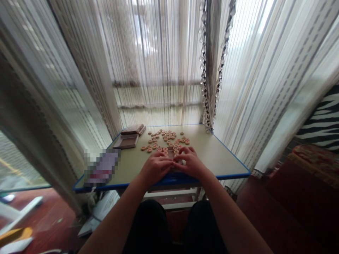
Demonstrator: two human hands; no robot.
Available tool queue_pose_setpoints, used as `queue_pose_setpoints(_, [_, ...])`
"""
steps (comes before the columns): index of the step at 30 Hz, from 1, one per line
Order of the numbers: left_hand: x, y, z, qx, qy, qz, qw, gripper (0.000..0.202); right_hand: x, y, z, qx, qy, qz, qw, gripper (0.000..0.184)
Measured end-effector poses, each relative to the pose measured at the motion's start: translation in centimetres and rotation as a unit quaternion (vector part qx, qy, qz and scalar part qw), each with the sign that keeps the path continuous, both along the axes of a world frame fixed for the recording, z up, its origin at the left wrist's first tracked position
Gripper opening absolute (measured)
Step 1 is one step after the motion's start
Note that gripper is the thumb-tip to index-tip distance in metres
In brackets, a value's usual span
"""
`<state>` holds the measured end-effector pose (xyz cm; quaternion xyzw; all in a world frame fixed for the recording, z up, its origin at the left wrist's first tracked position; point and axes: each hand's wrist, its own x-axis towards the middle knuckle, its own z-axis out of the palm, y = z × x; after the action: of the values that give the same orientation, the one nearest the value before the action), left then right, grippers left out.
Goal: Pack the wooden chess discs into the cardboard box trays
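Near the table's front edge, a shallow box [171, 151] holds round wooden Chinese chess pieces [176, 148] along its sides, with a strip of bare bottom between them. My left hand [156, 166] reaches over its left side, fingers drawn together and pointing right. From the other side comes my right hand [191, 163], thumb and index finger bent into a pinch. The fingertips of both hands meet over the front of the box. What lies between them is too small to make out.
Several loose chess pieces [167, 135] are scattered beyond the box. At the back left are an open box tray [126, 142] and a flat brownish stack [134, 129]. A blurred purple item [104, 167] lies at the left edge. Curtains [159, 63] hang behind the blue-edged table [219, 158].
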<state>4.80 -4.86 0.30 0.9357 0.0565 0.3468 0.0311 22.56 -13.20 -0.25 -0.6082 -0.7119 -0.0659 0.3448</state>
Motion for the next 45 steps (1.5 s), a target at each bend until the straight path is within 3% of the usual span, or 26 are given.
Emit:
queue_pose_setpoints(15, [0.49, 0.4, -0.16, 0.012, 0.011, 0.008, 1.0, 0.018, 0.56, 0.3, -0.19, 0.008, 0.028, 0.036, 0.999, 0.012])
queue_pose_setpoints(23, [0.49, -0.08, 0.06, 0.009, 0.005, 0.03, 0.999, 0.017, 0.64, 0.55, -0.39, 0.004, 0.025, 0.03, 0.999, 0.011])
queue_pose_setpoints(45, [0.2, 0.52, -0.45, 0.038, -0.004, 0.022, 0.999, 0.019, 0.63, 0.21, -0.02, -0.014, 0.008, 0.043, 0.999, 0.015])
